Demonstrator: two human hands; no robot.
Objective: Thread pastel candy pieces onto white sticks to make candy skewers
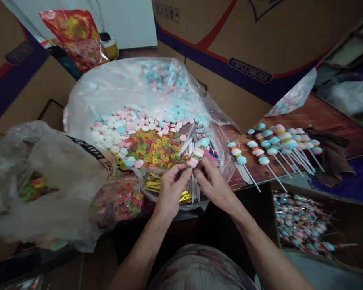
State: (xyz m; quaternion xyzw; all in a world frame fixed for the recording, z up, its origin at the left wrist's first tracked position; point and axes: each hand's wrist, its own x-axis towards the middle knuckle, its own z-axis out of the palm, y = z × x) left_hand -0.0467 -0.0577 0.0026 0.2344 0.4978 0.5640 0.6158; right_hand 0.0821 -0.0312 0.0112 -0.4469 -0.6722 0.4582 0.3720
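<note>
Both hands meet low over the plastic bag, at a marshmallow candy skewer [197, 153] with blue, white and pink pieces and gummy rings between. My left hand [171, 189] pinches its lower end, thumb and fingertips together. My right hand [213, 183] closes its fingers on the same end from the other side. The stick of this skewer is hidden by the fingers. Just behind lie loose gummy rings [154, 148] and pastel marshmallows [113, 131]. White sticks [186, 146] and gold twist ties [153, 182] lie close by.
Several finished skewers [275, 139] lie on the brown table at right. Below them, a cardboard box [276, 219] holds many wrapped skewers [302, 221]. A plastic bag [57, 189] stands at left, a red candy packet [75, 36] behind. Large cartons [218, 76] close off the back.
</note>
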